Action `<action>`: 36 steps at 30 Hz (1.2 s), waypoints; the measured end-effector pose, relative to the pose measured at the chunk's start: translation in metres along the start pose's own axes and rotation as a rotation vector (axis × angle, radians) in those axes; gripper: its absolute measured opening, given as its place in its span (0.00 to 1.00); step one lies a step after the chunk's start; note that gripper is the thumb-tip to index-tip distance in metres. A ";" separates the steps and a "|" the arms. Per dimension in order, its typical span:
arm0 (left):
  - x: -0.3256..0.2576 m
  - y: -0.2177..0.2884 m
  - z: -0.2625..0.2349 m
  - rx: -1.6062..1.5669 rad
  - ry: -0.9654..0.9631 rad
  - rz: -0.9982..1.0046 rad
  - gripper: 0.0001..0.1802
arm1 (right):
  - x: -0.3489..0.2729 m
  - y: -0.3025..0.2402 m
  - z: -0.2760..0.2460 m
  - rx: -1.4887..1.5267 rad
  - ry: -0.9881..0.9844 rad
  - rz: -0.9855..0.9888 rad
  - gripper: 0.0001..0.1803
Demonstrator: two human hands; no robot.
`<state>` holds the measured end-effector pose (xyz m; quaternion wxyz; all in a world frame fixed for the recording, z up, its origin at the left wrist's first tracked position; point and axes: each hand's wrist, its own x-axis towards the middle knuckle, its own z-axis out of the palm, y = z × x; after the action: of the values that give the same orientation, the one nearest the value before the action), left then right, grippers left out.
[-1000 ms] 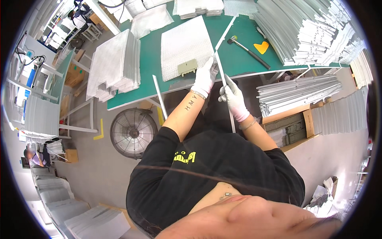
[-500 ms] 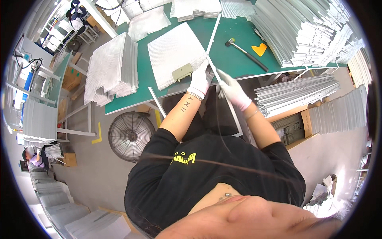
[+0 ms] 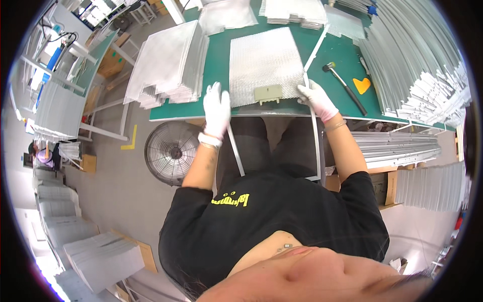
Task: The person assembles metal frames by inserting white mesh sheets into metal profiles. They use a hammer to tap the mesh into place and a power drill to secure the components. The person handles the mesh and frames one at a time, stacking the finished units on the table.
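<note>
A square silver mesh panel [image 3: 264,60] lies on the green table [image 3: 221,45], with a small beige latch piece [image 3: 267,94] at its near edge. My left hand [image 3: 216,106], in a white glove, lies flat on the table just left of the panel's near corner. It is above the top of a thin metal strip [image 3: 236,153] that leans against the table edge. My right hand [image 3: 314,98], also gloved, grips a long metal strip [image 3: 316,48] that runs along the panel's right edge and reaches down past the table edge.
Stacks of mesh panels [image 3: 168,65] sit at the table's left and far side. A black mallet [image 3: 344,83] and a yellow scraper [image 3: 361,85] lie to the right, beside piles of metal strips [image 3: 417,55]. A floor fan [image 3: 171,151] stands below. Another person [image 3: 43,153] is far left.
My hands were together on the long strip at the panel's near edge. They have now spread apart, the left to the panel's left corner and the right to its right corner with the strip.
</note>
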<state>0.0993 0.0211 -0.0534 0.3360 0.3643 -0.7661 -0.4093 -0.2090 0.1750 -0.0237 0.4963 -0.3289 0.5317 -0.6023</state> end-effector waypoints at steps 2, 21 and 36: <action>0.021 -0.029 -0.014 -0.443 -0.041 -0.095 0.27 | 0.001 0.003 0.009 0.052 -0.009 0.004 0.15; -0.037 0.108 -0.012 -0.488 0.034 0.183 0.47 | -0.071 -0.026 0.007 0.004 0.144 -0.251 0.29; -0.050 0.160 -0.086 -0.746 0.117 0.403 0.18 | -0.059 -0.107 0.059 -0.206 0.070 -0.707 0.32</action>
<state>0.1490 0.0938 0.1131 0.5609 0.0835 -0.6011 -0.5631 -0.1638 0.2065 0.1007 0.2034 -0.5195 0.4597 -0.6910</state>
